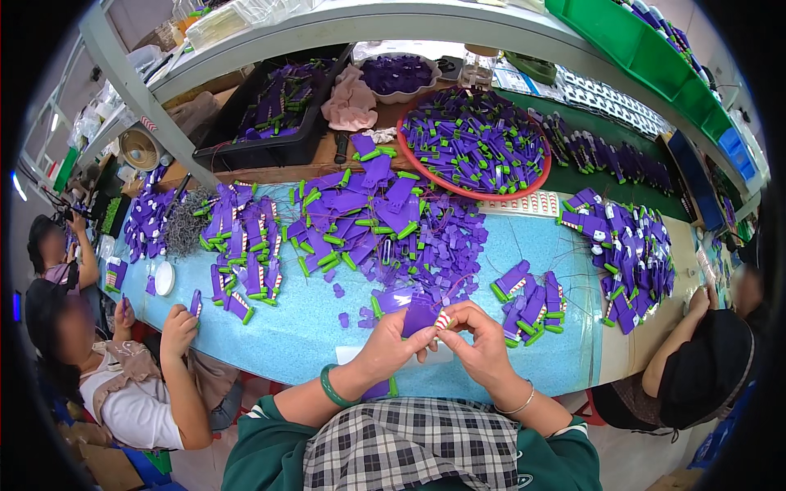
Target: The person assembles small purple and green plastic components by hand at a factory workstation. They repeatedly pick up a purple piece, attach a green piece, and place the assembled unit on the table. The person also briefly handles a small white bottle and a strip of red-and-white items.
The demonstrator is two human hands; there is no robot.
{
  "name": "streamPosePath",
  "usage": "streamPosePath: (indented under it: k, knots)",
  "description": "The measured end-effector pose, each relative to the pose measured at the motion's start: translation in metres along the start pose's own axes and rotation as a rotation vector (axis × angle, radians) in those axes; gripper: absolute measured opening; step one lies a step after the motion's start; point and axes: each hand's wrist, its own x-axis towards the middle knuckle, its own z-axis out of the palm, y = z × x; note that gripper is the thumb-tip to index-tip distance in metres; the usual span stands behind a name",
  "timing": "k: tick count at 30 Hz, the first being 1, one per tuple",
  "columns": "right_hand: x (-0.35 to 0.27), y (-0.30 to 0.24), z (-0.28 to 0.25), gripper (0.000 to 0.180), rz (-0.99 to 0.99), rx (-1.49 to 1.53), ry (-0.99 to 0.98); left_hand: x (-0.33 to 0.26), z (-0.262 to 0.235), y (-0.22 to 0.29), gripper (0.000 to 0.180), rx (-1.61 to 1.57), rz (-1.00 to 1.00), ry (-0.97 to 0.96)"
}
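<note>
While both pinch it, left hand (393, 344), right hand (483, 348), flat purple plastic tag (420, 317), striped end.

Bright, even light is falling from above, and the blue table (311, 327) is showing only soft, short shadows just beyond the grip of the left hand (391, 348) and right hand (479, 344). No strong glare is appearing there; farther up from the grip, the pale shelf (409, 20) edge is looking nearly washed out. The fisheye lens is bending that shelf into an arc and darkening the corners to black. Detail at the grip is staying fairly sharp, while the people far to either side are smearing toward the rim.
</note>
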Motion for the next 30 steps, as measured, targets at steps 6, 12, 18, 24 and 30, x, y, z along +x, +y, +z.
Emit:
streamPosePath:
  k: [6, 12, 18, 24, 30]
  knots:
    - [-0.003, 0.005, 0.007, 0.009, 0.185, 0.283, 0.077, -0.002, 0.003, 0.002, 0.034, -0.324, -0.079, -0.007]
    - [-0.003, 0.016, 0.01, 0.01, 0.174, 0.273, 0.077, -0.002, 0.002, -0.003, 0.039, -0.485, -0.128, -0.069]
    - [-0.004, 0.023, 0.011, 0.011, 0.188, 0.277, 0.092, -0.001, 0.004, -0.001, 0.041, -0.499, -0.142, -0.064]
    - [-0.004, 0.023, 0.012, 0.011, 0.106, 0.186, 0.099, -0.001, 0.003, -0.007, 0.043, -0.525, -0.112, -0.085]
    - [-0.007, 0.028, 0.012, 0.012, 0.094, 0.132, 0.1, -0.001, 0.004, -0.009, 0.04, -0.446, -0.103, -0.087]
